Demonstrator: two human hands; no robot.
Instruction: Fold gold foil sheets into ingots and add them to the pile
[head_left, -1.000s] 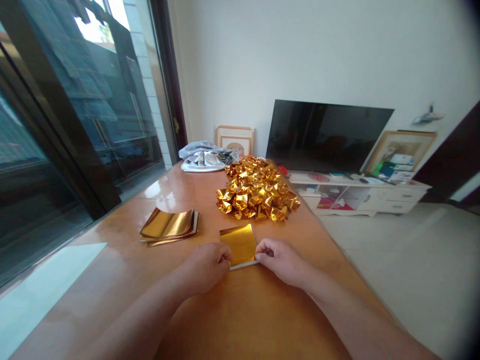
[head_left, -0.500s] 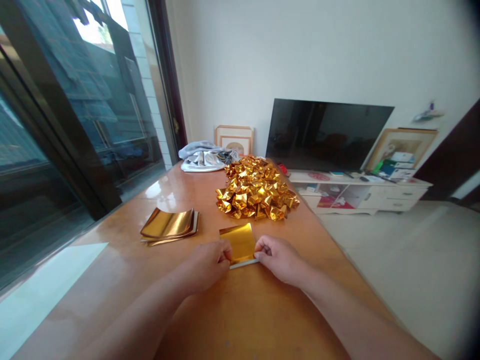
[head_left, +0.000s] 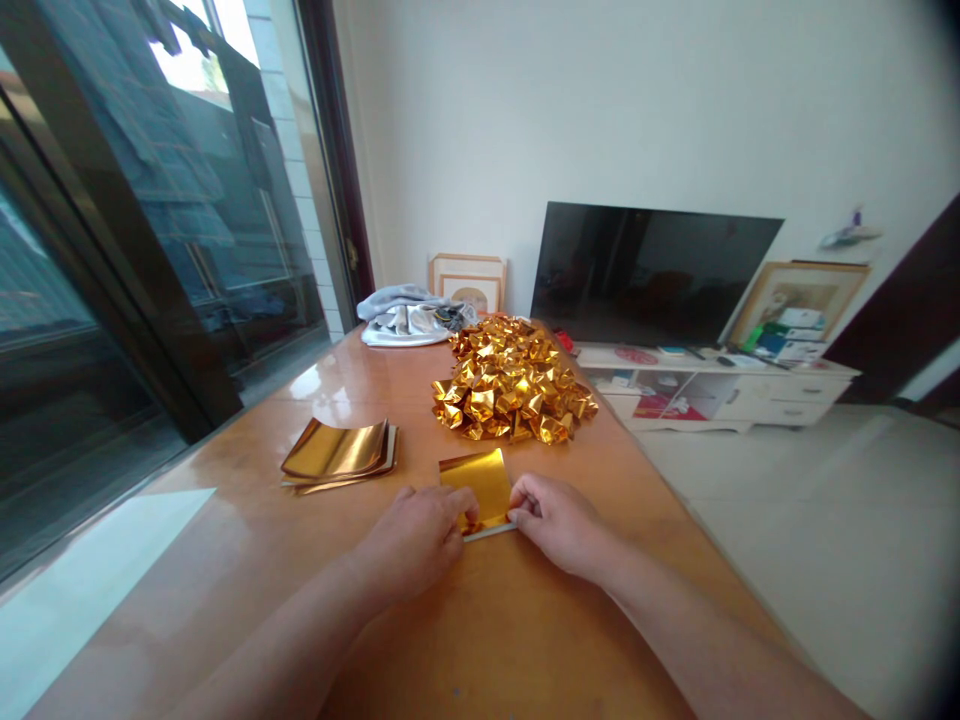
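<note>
A sheet of gold foil paper (head_left: 484, 484) lies on the wooden table between my hands, a pale strip showing along its near edge. My right hand (head_left: 553, 520) pinches the near right corner between thumb and fingers. At the near left corner, my left hand (head_left: 431, 530) has its bent fingers over the foil and its thumb at the edge. Left of it is a stack of gold foil sheets (head_left: 337, 450), curled up at the ends. Beyond the sheet rises a heap of folded gold foil pieces (head_left: 514, 385).
A bundle of grey cloth (head_left: 409, 315) sits at the table's far end. A pale green sheet (head_left: 97, 580) covers part of the left edge. Past the table's right edge, a white cabinet (head_left: 750, 395) stands below a television (head_left: 652, 275). Glass doors are at left.
My left hand has shifted slightly right, its index finger reaching farther over the foil's near edge. The right hand keeps its pinch at the corner.
</note>
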